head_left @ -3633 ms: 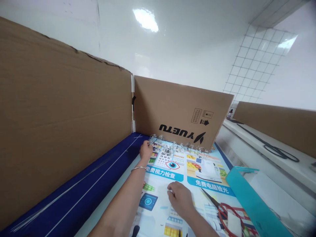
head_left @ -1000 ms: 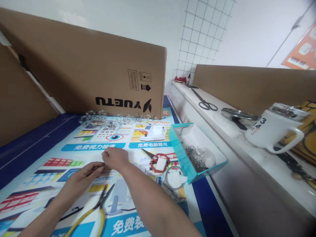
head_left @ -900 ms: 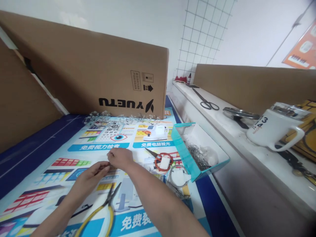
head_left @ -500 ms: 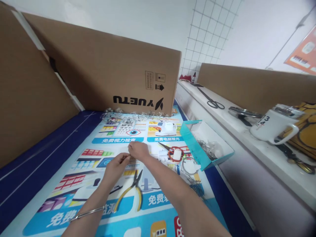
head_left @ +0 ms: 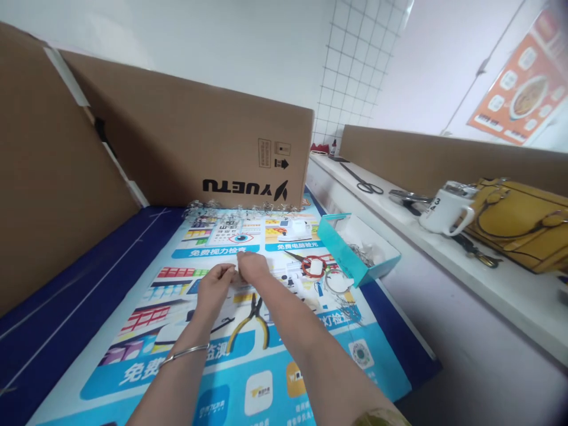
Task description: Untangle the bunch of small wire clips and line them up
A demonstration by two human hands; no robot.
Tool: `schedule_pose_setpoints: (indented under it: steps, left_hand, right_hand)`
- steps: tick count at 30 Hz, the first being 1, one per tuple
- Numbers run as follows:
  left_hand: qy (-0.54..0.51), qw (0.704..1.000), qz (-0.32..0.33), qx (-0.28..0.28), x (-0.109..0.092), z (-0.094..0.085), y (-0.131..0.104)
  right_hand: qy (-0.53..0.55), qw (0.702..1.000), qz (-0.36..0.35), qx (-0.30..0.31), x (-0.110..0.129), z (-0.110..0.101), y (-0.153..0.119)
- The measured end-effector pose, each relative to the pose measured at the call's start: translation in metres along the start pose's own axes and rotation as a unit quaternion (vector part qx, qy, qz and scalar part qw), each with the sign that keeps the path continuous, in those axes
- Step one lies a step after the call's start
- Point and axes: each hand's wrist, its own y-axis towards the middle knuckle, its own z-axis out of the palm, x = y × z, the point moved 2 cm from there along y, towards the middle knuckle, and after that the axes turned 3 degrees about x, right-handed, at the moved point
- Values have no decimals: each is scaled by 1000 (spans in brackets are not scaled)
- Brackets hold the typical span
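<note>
My left hand [head_left: 216, 286] and my right hand [head_left: 252, 268] are close together over the printed poster sheet [head_left: 275, 370]. The left thumb and fingers are pinched, and the right fingers curl inward. Whatever sits between the fingertips is too small to make out. Pliers with yellow handles [head_left: 254, 312] lie just below the hands, their jaws pointing away from me. Right of the hands rest red-handled scissors [head_left: 306, 261] and a ring-shaped coil [head_left: 339, 281]. Thin wiry pieces [head_left: 350, 309] are scattered below the coil.
A teal box [head_left: 338, 247] with wiry bits inside stands at the right. Tangled wiry pieces [head_left: 231, 214] line the foot of the cardboard wall [head_left: 186, 136]. On the white ledge [head_left: 426, 248] are black scissors [head_left: 367, 186], a white mug [head_left: 444, 212] and a yellow bag [head_left: 528, 219].
The view has shifted, showing more of the ledge and bag at right. My hands stay close together, with the right fingers turned slightly. The pliers lie as before.
</note>
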Motion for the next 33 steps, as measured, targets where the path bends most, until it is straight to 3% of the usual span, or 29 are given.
schedule_pose_setpoints:
  steps: [7, 12, 15, 19, 22, 25, 33]
  left_hand:
    - [-28, 1000, -8, -10, 7, -5, 7]
    - [-42, 999, -13, 2, 12, -3, 4]
    - [-52, 998, -19, 9, 14, 0, 3]
    - [-68, 997, -31, 20, 16, 6, 4]
    - [-76, 996, -36, 39, 14, 11, 3]
    - [-79, 994, -40, 58, 11, 13, 1]
    - [-79, 992, -47, 92, 2, 15, -1]
  right_hand:
    - [-17, 1000, 8, -1, 12, -15, -15]
    - [-20, 998, -57, 9, 8, -37, -66]
    - [-29, 999, -40, 1, -26, -54, -123]
    - [-47, 995, 81, -25, -100, -77, -200]
    - [-44, 987, 148, -46, -143, -87, -237]
    - [-25, 986, 160, -45, -162, -87, -250]
    - [50, 994, 91, -37, -173, -75, -251]
